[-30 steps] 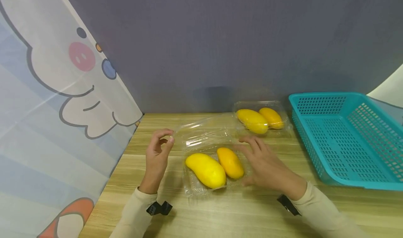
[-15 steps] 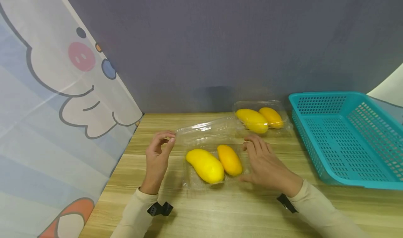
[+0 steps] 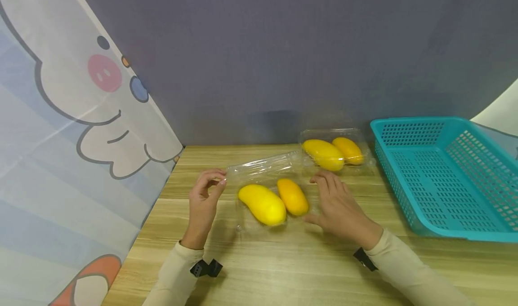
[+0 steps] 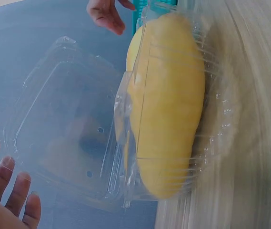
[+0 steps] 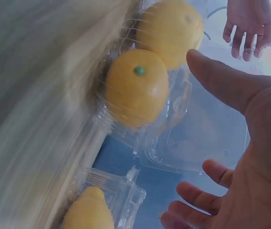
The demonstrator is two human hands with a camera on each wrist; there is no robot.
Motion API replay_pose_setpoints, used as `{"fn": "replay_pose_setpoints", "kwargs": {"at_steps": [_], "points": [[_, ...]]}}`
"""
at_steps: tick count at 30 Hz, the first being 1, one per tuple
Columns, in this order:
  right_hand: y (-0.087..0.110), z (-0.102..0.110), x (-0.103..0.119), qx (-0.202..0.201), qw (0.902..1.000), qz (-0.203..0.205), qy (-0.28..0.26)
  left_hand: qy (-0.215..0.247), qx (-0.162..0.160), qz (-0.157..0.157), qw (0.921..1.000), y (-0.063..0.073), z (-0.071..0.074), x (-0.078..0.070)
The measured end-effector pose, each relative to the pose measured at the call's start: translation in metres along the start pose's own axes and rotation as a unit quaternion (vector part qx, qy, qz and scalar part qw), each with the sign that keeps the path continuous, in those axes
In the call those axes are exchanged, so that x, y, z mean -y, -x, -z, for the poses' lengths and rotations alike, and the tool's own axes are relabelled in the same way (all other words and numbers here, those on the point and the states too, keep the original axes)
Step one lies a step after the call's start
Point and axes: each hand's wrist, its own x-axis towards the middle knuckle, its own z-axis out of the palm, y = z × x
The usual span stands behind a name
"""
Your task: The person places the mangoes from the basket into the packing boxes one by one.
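Observation:
A clear plastic clamshell box [image 3: 252, 232] lies on the table with its lid [image 3: 263, 166] tilted up at the far side. Inside are a larger yellow mango [image 3: 263, 205] and a smaller orange-yellow mango [image 3: 293, 197], side by side. My left hand [image 3: 204, 202] pinches the lid's left corner between thumb and forefinger, its other fingers loosely bent in the left wrist view. At the box's right side, my right hand [image 3: 340, 209] has thumb and fingers spread apart. Whether the right thumb touches the clear wall cannot be told.
Behind to the right, a second clear box [image 3: 307, 135] holds two mangoes [image 3: 323, 154]. A turquoise plastic basket [image 3: 418, 225] stands at the right. A grey-blue wall [image 3: 263, 63] rises behind the wooden table [image 3: 267, 270]; a cartoon-printed cloth [image 3: 60, 139] hangs at the left.
The box base and its two mangoes have shifted away from me, and the lid stands steeper. My right hand has moved slightly left; the left hand stays almost in place.

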Motion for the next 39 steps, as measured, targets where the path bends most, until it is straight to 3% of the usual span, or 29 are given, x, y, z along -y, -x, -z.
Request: {"fn": "replay_pose_setpoints", "kwargs": {"at_steps": [6,10,13,16,23,31,39], "points": [[-0.003,0.002,-0.002,-0.001,1.0,-0.001,-0.008,-0.004,0.013,0.014,0.9998,0.0,0.002,0.0],[-0.006,0.012,-0.003,-0.005,0.9952,-0.03,-0.093,0.005,0.027,0.028,0.9992,0.001,0.004,0.0],[-0.007,0.021,-0.004,-0.015,0.9821,-0.05,-0.181,0.009,0.034,0.036,0.9987,0.001,0.004,0.002],[-0.008,0.026,-0.004,-0.027,0.9732,-0.054,-0.222,0.014,0.034,0.04,0.9985,0.002,0.004,0.005],[-0.01,0.028,-0.006,-0.029,0.9663,-0.077,-0.244,0.025,0.031,0.065,0.9971,0.003,0.004,0.011],[-0.009,0.028,-0.008,-0.005,0.9447,-0.119,-0.306,0.02,0.049,0.103,0.9933,0.008,0.002,0.012],[-0.003,0.024,-0.009,0.017,0.9469,-0.144,-0.287,-0.033,0.078,0.122,0.9889,0.023,0.003,0.014]]}}
